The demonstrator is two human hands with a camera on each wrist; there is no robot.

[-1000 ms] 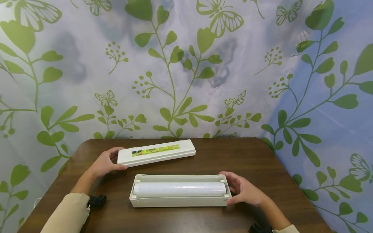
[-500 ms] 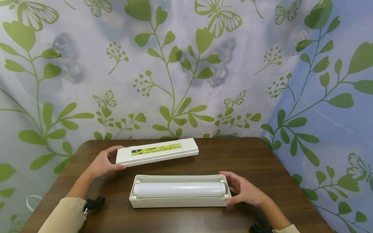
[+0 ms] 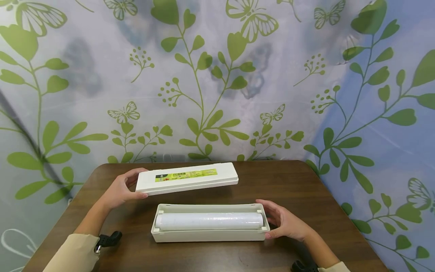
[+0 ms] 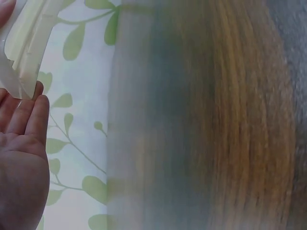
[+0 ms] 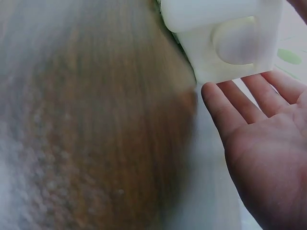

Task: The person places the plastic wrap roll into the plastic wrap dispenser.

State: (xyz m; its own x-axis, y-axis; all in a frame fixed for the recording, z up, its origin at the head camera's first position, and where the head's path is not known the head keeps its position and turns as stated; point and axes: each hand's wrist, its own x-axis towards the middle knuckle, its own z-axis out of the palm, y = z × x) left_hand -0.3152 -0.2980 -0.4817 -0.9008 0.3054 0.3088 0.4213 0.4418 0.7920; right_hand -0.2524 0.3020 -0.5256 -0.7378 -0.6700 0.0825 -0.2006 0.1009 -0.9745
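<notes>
In the head view, a long white plastic box [image 3: 210, 237] lies lengthwise on the table, uncovered. Inside it rests a white roll of cling film [image 3: 210, 220] in shiny wrapping. My right hand [image 3: 285, 223] holds the box's right end, thumb at the front corner and fingers behind. Farther back, my left hand [image 3: 119, 190] grips the left end of the white lid [image 3: 190, 185], which bears a yellow-green label [image 3: 186, 175] and slants up to the right. The left wrist view shows the lid [image 4: 29, 52] above my fingers; the right wrist view shows the box's end [image 5: 201, 52].
The brown wooden table [image 3: 272, 181] has rounded far corners. Directly behind it hangs a pale curtain [image 3: 217, 94] printed with green leaves and butterflies. A black strap [image 3: 109, 239] sits on the left wrist and another [image 3: 302, 266] on the right.
The lid's right end has swung a little to the right, while its left end stays near the same spot in my left hand. The box and my right hand look unmoved.
</notes>
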